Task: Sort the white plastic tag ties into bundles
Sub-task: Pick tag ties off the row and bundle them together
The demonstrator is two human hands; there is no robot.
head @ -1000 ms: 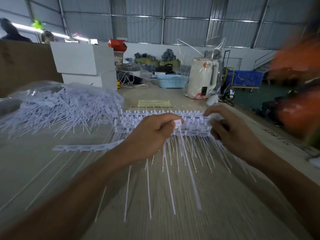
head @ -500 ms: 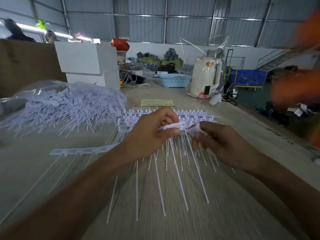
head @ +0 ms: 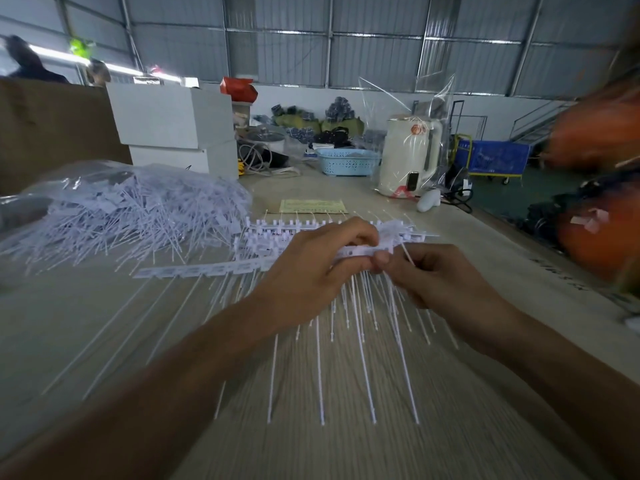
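My left hand (head: 311,271) grips the head end of a strip of white tag ties (head: 360,251) lifted above the table, its thin tails (head: 360,341) hanging toward me. My right hand (head: 436,278) pinches the same strip at its right end, thumbs almost touching. Behind my hands a stack of joined tie strips (head: 273,233) lies on the table. One flat strip (head: 194,270) lies to the left. A large loose heap of ties (head: 131,209) fills a clear plastic bag at the far left.
White boxes (head: 173,123) stand behind the heap. A yellow paper slip (head: 313,206), a blue basket (head: 346,161) and a wrapped white kettle (head: 408,154) sit further back. The table edge (head: 554,258) runs along the right, with orange blurred things beyond.
My right hand moved left from the stack to meet my left hand. Both now hold one strip of ties raised off the stack, closer together than before.
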